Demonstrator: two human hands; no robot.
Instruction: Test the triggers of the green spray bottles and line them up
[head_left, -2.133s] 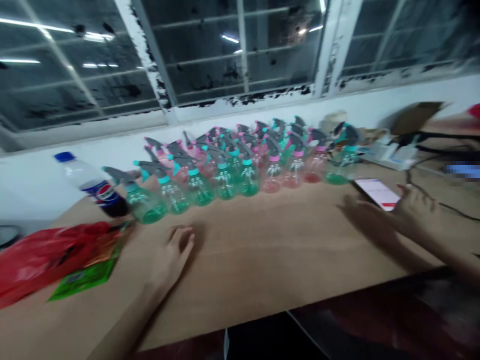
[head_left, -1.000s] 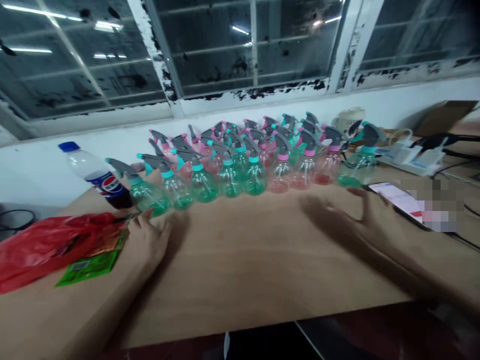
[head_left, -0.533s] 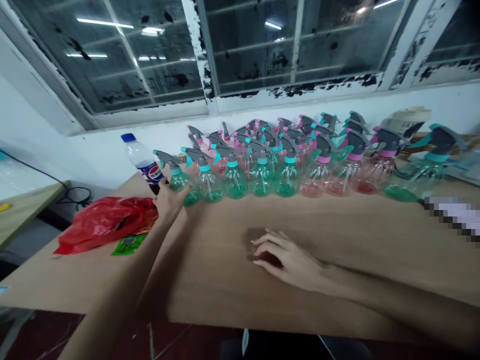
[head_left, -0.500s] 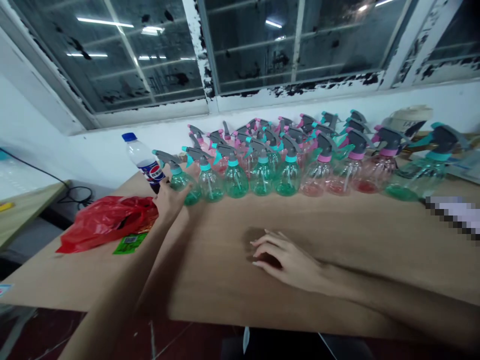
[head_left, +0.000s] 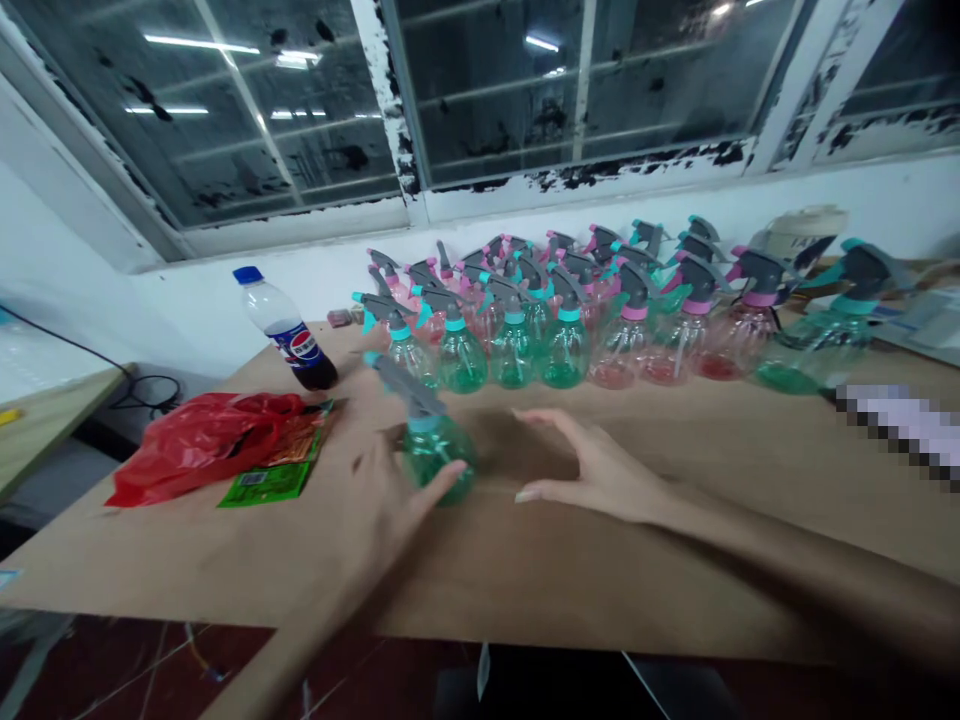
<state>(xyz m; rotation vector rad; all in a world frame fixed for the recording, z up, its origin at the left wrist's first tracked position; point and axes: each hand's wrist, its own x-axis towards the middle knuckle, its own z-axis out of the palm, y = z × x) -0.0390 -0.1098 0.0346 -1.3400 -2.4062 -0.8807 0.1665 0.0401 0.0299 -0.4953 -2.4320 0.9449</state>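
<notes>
My left hand (head_left: 394, 500) grips a green spray bottle (head_left: 433, 445) with a grey trigger head, holding it upright near the middle of the brown table (head_left: 675, 560). To its right, my right hand (head_left: 592, 470) hovers a little apart from the bottle, fingers spread and holding nothing. Behind them stands a crowd of spray bottles (head_left: 570, 320), several green and several pink, in rows along the white wall.
A cola bottle (head_left: 289, 330) stands at the back left. A red plastic bag (head_left: 202, 440) and a green packet (head_left: 262, 482) lie left of my left hand. A white jar (head_left: 802, 228) and cables sit at the far right. The table's front edge is close.
My left hand has taken the leftmost green spray bottle from the row and brought it toward me. My right hand has lifted off the table and opened beside it.
</notes>
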